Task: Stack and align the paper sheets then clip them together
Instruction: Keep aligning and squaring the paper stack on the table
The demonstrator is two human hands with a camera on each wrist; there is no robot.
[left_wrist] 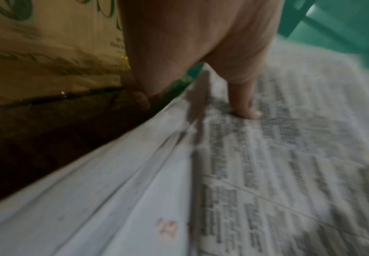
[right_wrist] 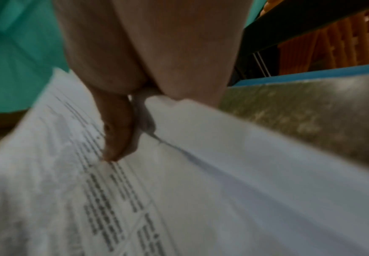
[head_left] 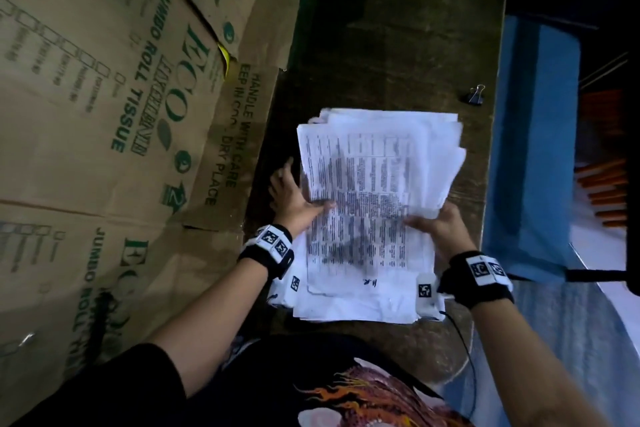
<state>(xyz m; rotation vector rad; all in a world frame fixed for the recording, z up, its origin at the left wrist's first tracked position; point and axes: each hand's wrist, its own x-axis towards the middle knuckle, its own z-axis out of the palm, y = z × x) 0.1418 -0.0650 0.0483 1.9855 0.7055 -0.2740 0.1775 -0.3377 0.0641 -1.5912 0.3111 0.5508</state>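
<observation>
A loose sheaf of printed paper sheets (head_left: 363,184) lies unevenly on a dark wooden table (head_left: 398,28), its far edges fanned out. My left hand (head_left: 294,201) holds the sheaf's left edge, thumb (left_wrist: 245,110) on the top sheet and fingers beside and under the edge. At the right edge my right hand (head_left: 436,224) pinches the upper sheets, thumb (right_wrist: 113,138) on top and fingers beneath. More white sheets (head_left: 353,308) lie flat under the sheaf, near me. A black binder clip (head_left: 474,96) sits alone on the table beyond the papers, to the right.
Flattened cardboard boxes (head_left: 104,80) cover the area left of the table. The table's right edge (head_left: 491,149) runs just past the papers, with a blue surface (head_left: 533,149) and orange objects (head_left: 606,191) beyond it. A thin black cable (head_left: 464,340) trails from my right wrist.
</observation>
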